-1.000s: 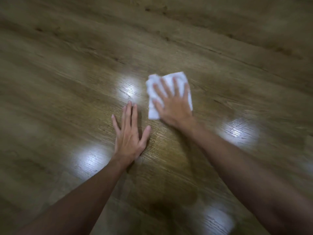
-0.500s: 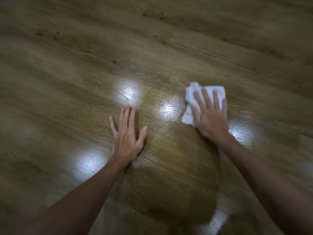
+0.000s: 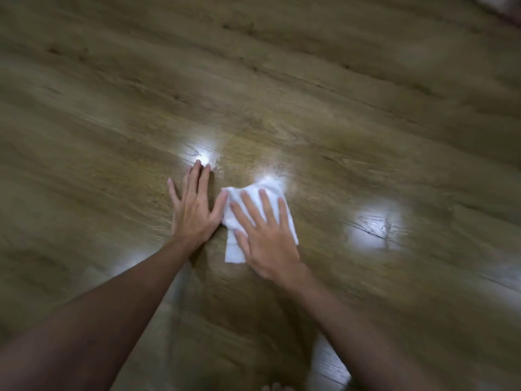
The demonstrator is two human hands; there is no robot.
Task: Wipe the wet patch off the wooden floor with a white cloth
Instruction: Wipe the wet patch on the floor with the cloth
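Two hands are flat on the wooden floor (image 3: 366,103) in the one head view, at centre frame. The right hand (image 3: 267,241) lies palm-down on the white cloth (image 3: 234,249), its fingers (image 3: 248,210) spread apart and pressing, not clamped round the fabric. The cloth is folded and bunched, showing beyond the fingertips and below the thumb side. The left hand (image 3: 194,210) is just left of it, bare on the boards, fingers splayed, its thumb touching or nearly touching the cloth's upper left corner; it appears to serve as a brace.

Several bright glares sit above and to the right of the hands. A streaky sheen just above the cloth may be the wet patch (image 3: 248,165), but blur makes its edge hard to tell from reflected light.

To wipe well, I judge: keep the palm's weight even across the cloth, overlap each stroke through that sheen, and refold to a dry face once it drags.
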